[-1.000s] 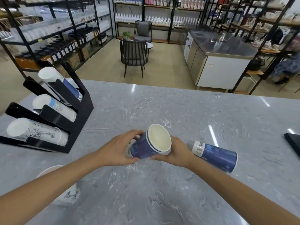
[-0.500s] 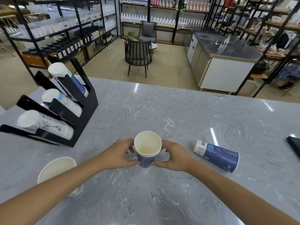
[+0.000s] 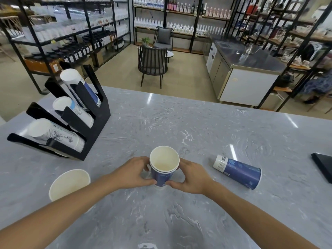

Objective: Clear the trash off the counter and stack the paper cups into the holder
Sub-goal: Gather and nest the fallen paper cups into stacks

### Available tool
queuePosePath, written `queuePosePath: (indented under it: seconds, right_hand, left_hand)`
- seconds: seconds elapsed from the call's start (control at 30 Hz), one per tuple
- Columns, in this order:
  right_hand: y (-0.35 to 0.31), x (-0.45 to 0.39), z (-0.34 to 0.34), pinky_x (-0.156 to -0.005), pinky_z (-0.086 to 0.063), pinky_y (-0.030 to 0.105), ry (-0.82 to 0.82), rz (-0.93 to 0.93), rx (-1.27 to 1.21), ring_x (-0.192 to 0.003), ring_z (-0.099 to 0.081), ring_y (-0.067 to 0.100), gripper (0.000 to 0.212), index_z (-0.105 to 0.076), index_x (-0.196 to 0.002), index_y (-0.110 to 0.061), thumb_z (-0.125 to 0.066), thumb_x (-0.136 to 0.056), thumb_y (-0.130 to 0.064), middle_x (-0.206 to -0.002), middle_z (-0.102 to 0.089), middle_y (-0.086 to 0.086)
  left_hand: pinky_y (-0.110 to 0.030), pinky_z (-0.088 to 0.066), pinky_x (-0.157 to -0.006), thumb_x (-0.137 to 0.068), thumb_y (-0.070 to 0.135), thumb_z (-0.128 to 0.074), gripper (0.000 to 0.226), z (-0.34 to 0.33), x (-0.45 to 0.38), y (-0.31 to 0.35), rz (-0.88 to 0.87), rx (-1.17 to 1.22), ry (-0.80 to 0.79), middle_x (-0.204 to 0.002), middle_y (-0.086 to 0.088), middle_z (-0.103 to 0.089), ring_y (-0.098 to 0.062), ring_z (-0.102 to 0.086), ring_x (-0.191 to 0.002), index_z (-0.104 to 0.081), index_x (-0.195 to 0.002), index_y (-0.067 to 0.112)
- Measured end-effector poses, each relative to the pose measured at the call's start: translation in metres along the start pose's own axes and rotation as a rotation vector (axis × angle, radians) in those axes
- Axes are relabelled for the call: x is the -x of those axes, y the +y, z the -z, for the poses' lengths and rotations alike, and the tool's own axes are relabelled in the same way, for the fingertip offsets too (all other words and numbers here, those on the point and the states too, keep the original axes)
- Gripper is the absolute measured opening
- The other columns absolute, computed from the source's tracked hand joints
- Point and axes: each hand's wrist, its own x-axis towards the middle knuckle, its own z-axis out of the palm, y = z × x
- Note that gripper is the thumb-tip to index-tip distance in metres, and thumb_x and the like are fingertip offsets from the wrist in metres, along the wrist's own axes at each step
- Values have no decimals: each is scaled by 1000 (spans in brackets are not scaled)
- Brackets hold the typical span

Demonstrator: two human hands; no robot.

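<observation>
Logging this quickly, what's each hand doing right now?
Left hand: closed on the blue cups.
Right hand: closed on the same cups.

Two bare forearms, no sleeves, watch or rings visible; left hand (image 3: 133, 174) and right hand (image 3: 193, 177) ungloved.

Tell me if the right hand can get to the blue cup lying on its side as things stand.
Probably yes. The tipped blue cup lies on the bare counter just beside the right hand, with nothing between them. But that hand, like the left hand, is busy holding the upright nested blue cups and must let go first.
</observation>
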Motion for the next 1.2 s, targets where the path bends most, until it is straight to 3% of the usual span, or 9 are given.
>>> queuePosePath:
  seconds: [0.2, 0.37, 0.53, 0.87, 1.2]
  right_hand:
    - [-22, 14, -9, -88, -56, 37, -15, -37, -48, -109, -64, 11, 73, -52, -139, -25, -64, -82, -70, -131, -65, -8]
    - [-45, 30, -17, -84, -55, 36, -14, -90, -20, -108, -63, 11, 70, -53, -135, -26, -61, -83, -72, -124, -65, -8]
    - [-64, 39, -19, -84, -55, 34, -18, -148, -67, -103, -63, 12, 70, -51, -138, -26, -64, -83, -66, -127, -65, -5]
    - [-82, 52, -19, -81, -54, 31, -5, -231, -124, -102, -64, 14, 69, -48, -141, -26, -65, -84, -60, -133, -65, -3]
    - [-88, 55, -22, -86, -58, 37, -3, -266, -175, -104, -66, 17, 67, -46, -143, -25, -67, -87, -54, -137, -64, -1]
  left_hand:
    - [-22, -58, -75, -65, 46, -82, 47, -6, 24, 1, 78, 154, 18, -99, 18, -69, 4, -66, -87, -62, -107, 40]
    - [-11, -53, -68, -65, 51, -78, 50, -17, 51, 1, 95, 154, 75, -97, 26, -59, 3, -65, -87, -58, -110, 41]
    - [-30, -60, -77, -63, 52, -76, 59, -19, 64, 5, 112, 211, 63, -104, 16, -67, -6, -68, -86, -62, -117, 31]
    - [-38, -60, -82, -70, 38, -83, 59, -20, 73, 16, 129, 221, 68, -112, 10, -69, -8, -70, -86, -61, -123, 24]
    - [-20, -55, -71, -65, 36, -87, 63, -23, 74, 18, 167, 272, 64, -107, 7, -74, 7, -69, -74, -58, -120, 28]
